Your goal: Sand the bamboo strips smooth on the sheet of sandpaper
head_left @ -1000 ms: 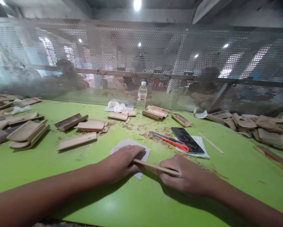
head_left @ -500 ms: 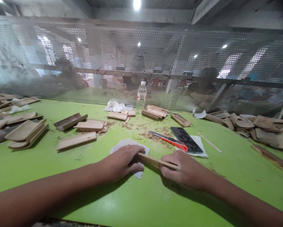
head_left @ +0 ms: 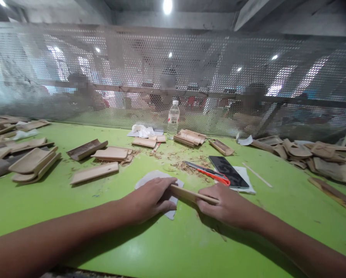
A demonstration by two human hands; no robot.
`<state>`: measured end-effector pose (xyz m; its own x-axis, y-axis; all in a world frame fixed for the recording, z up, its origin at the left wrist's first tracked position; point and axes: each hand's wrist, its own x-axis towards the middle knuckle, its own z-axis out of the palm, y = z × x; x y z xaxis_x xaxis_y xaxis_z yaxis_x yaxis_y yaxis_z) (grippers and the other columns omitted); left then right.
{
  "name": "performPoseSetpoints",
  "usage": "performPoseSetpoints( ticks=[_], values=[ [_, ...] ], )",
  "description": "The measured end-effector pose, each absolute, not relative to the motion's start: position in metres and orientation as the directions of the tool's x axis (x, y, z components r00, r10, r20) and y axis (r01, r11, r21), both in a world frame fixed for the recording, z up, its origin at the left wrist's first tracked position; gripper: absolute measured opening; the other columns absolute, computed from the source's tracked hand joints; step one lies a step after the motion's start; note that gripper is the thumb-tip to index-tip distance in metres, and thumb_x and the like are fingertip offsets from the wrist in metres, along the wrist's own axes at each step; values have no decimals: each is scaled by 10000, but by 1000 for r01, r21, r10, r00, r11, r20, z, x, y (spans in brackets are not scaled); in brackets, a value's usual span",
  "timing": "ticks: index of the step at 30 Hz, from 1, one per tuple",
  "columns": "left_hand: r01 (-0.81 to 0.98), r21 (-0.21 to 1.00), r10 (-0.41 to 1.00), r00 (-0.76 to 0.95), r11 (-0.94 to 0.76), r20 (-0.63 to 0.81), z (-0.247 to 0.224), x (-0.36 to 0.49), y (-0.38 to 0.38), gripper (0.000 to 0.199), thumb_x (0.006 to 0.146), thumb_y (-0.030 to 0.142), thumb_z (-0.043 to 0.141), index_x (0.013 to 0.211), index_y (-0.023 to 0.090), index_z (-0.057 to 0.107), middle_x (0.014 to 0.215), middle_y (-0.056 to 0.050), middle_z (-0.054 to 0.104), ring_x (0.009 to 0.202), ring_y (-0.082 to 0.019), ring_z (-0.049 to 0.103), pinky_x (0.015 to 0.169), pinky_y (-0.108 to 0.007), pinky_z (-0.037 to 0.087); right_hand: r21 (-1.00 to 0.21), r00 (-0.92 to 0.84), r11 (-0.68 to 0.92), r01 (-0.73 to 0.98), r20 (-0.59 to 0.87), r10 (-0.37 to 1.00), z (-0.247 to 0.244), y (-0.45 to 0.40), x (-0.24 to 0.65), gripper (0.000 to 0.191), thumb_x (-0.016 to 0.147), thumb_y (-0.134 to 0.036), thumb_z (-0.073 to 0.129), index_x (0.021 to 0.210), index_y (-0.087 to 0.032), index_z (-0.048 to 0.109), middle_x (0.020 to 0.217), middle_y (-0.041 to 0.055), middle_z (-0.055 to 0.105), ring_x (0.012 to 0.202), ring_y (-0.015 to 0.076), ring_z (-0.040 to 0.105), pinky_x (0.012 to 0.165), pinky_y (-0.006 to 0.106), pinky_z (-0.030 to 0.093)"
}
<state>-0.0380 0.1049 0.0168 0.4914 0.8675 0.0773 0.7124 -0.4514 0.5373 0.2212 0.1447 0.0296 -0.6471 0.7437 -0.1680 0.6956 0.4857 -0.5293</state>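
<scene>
Between my two hands a bamboo piece [head_left: 186, 194] is held on edge above the green table [head_left: 126, 247]. My left hand [head_left: 154, 197] grips its left end, thumb below and fingers over the top. The right end is in my right hand [head_left: 219, 202], its fingers wrapped round the piece. A pale paper sheet [head_left: 149, 177] lies partly under my left hand. Just beyond my right hand, a red-handled utility knife [head_left: 210, 172] rests against a black phone [head_left: 227, 172], which lies partly on a white paper [head_left: 249, 181].
Bamboo pieces lie at the left [head_left: 34, 162] and in a pile at the right [head_left: 314, 154]. Shavings [head_left: 190, 168] are scattered mid-table. A water bottle [head_left: 173, 119] stands near the perforated metal screen [head_left: 117, 69]; blurred people are behind it.
The bamboo piece has tilted slightly between my hands, and its broad face shows a little more. Both hands keep their hold and have barely moved.
</scene>
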Motion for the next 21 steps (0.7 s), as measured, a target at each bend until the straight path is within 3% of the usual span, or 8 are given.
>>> performPoseSetpoints(
  ticks=[21],
  values=[
    [715,523,864,497,-464,86,18,-36,102,472,965,311,651,1390,165,508,1331,-139,635,1222,-317,592,1063,-453,439,-476,-671,532,701,-188,717,33,141,217,347,981,-379,479,687,-198,519,593,-19,540,508,123,424,497,287,247]
  ],
)
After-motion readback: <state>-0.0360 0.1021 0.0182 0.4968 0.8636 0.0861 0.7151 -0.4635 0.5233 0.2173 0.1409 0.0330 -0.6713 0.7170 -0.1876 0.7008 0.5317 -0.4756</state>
